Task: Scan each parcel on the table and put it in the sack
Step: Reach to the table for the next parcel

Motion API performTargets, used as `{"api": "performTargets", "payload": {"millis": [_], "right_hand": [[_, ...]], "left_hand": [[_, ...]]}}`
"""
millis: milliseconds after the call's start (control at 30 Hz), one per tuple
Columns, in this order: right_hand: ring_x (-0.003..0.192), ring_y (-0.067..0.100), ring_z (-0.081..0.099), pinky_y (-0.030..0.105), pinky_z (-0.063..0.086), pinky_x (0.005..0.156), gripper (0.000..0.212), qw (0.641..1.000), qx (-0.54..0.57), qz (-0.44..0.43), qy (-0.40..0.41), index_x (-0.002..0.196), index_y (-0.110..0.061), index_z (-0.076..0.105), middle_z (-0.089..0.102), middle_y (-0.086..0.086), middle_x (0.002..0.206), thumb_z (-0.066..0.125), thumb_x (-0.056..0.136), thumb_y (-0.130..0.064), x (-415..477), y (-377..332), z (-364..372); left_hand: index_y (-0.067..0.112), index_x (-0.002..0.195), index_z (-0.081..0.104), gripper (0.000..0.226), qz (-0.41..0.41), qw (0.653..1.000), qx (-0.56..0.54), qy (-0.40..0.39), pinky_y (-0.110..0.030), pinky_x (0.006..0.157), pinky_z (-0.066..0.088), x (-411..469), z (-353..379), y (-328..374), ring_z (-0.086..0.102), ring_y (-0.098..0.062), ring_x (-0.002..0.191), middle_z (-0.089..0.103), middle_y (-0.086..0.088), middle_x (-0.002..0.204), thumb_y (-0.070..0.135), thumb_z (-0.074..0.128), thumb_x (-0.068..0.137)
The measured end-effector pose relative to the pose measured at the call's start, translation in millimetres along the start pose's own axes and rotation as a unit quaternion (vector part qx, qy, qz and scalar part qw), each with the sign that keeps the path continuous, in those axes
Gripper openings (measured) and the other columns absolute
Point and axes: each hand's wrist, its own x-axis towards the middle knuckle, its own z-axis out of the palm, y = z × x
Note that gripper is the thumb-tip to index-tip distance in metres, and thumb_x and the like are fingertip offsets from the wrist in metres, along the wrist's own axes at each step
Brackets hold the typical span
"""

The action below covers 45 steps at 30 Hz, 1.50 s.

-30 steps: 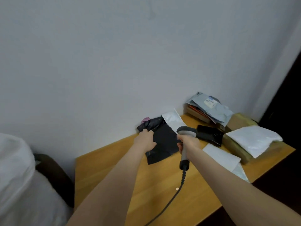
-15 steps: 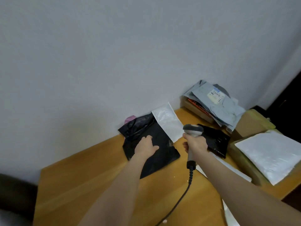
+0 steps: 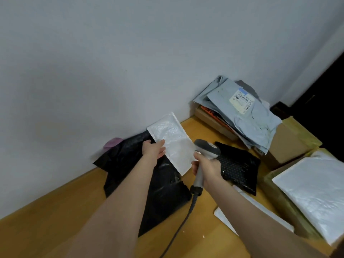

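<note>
Head view: white parcel (image 3: 174, 146), likely light and floppy, leans on a black bag (image 3: 121, 161) at the bench's (image 3: 55, 229) back edge. Left grip (image 3: 153, 150) meets its side edge, the best hold, pinching or touching I cannot tell; right grip (image 3: 206, 168) clamps the scanner (image 3: 207, 148).

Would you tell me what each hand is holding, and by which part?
The right hand grips the barcode scanner by its handle. The left hand touches the left edge of the white mailer; grip unclear.

Bare table (image 3: 55, 229) front-left open; grey mailer pile (image 3: 247, 123), cardboard boxes (image 3: 290, 144) crowd right; wall (image 3: 111, 62) close behind.
</note>
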Motion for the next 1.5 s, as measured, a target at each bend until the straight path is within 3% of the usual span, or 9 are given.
{"api": "performTargets", "payload": {"millis": [133, 300, 467, 567, 700, 800, 933, 1100, 1500], "right_hand": [[0.041, 0.014, 0.054, 0.024, 0.048, 0.046, 0.021, 0.999, 0.030, 0.018, -0.015, 0.075, 0.000, 0.062, 0.062, 0.009, 0.057, 0.072, 0.086, -0.014, 6.0, -2.7, -8.8], [0.056, 0.017, 0.061, 0.029, 0.053, 0.059, 0.027, 0.993, 0.096, 0.051, -0.042, 0.084, -0.001, 0.063, 0.068, 0.011, 0.070, 0.072, 0.087, -0.026, -5.6, -21.3, -32.0], [0.081, 0.024, 0.070, 0.035, 0.057, 0.070, 0.043, 0.984, 0.125, 0.052, -0.116, 0.106, -0.007, 0.060, 0.071, 0.017, 0.097, 0.069, 0.085, -0.043, -27.4, -50.8, -65.5], [0.080, 0.025, 0.068, 0.035, 0.054, 0.068, 0.051, 0.974, 0.141, 0.055, -0.167, 0.115, -0.008, 0.059, 0.069, 0.015, 0.099, 0.069, 0.084, -0.048, -47.6, -65.4, -80.9], [0.077, 0.026, 0.064, 0.041, 0.054, 0.072, 0.043, 0.983, 0.062, 0.030, -0.172, 0.117, 0.000, 0.061, 0.069, 0.018, 0.103, 0.077, 0.083, -0.022, -80.3, -74.6, -97.7], [0.075, 0.029, 0.065, 0.042, 0.056, 0.067, 0.034, 0.992, -0.011, -0.018, -0.123, 0.110, 0.007, 0.058, 0.068, 0.022, 0.102, 0.073, 0.080, 0.003, -100.3, -71.4, -110.4], [0.084, 0.030, 0.067, 0.041, 0.058, 0.068, 0.023, 0.989, -0.023, -0.069, -0.131, 0.100, 0.003, 0.063, 0.068, 0.018, 0.100, 0.069, 0.079, 0.010, -120.4, -61.1, -121.7], [0.065, 0.015, 0.065, 0.021, 0.049, 0.041, 0.020, 0.980, -0.046, -0.113, -0.159, 0.080, -0.009, 0.061, 0.067, 0.004, 0.078, 0.069, 0.079, 0.009, -143.6, -54.1, -129.7], [0.064, 0.019, 0.057, 0.027, 0.049, 0.055, 0.014, 0.968, -0.117, -0.147, -0.168, 0.076, -0.006, 0.061, 0.062, 0.009, 0.074, 0.072, 0.078, 0.001, -156.4, -36.0, -138.6]], "left_hand": [[0.002, 0.118, 0.059, 0.026, 0.023, 0.999, -0.025, 0.013, -0.028, 0.065, 0.055, -1.1, 13.6, -4.6, 0.066, -0.022, 0.076, 0.064, -0.016, 0.105, 0.003, 0.061, 0.092], [0.010, 0.111, 0.062, 0.017, 0.113, 0.992, 0.043, -0.047, -0.024, 0.056, 0.056, -36.4, 9.2, 5.2, 0.070, -0.020, 0.067, 0.065, -0.007, 0.088, 0.014, 0.060, 0.094], [0.014, 0.105, 0.064, 0.012, 0.164, 0.954, 0.157, -0.195, -0.025, 0.065, 0.057, -93.1, -6.7, 30.5, 0.073, -0.022, 0.084, 0.073, -0.004, 0.099, 0.016, 0.059, 0.095], [0.012, 0.096, 0.068, 0.011, 0.194, 0.928, 0.236, -0.211, -0.024, 0.072, 0.058, -132.9, -13.4, 38.3, 0.070, -0.012, 0.088, 0.072, 0.000, 0.096, 0.005, 0.061, 0.091], [0.001, 0.091, 0.070, 0.011, 0.260, 0.884, 0.327, -0.211, -0.033, 0.084, 0.057, -182.6, -17.1, 36.5, 0.066, -0.017, 0.097, 0.071, -0.008, 0.102, 0.001, 0.059, 0.091], [0.004, 0.097, 0.066, 0.010, 0.259, 0.915, 0.241, -0.196, -0.029, 0.076, 0.058, -211.6, -18.1, 27.9, 0.069, -0.014, 0.092, 0.071, -0.013, 0.104, 0.001, 0.058, 0.092], [0.015, 0.114, 0.056, 0.031, 0.151, 0.967, 0.135, -0.156, -0.033, 0.078, 0.056, -240.1, -19.4, 16.5, 0.070, -0.022, 0.094, 0.069, -0.010, 0.110, 0.031, 0.066, 0.090], [0.010, 0.115, 0.066, 0.024, 0.148, 0.968, 0.108, -0.169, -0.031, 0.072, 0.058, -260.5, -22.5, 12.0, 0.071, -0.020, 0.089, 0.074, -0.005, 0.099, 0.018, 0.062, 0.092], [0.004, 0.108, 0.069, 0.018, 0.181, 0.975, 0.083, -0.095, -0.035, 0.076, 0.058, -271.5, -29.5, 12.8, 0.071, -0.024, 0.088, 0.073, -0.009, 0.098, 0.008, 0.062, 0.091]]}}
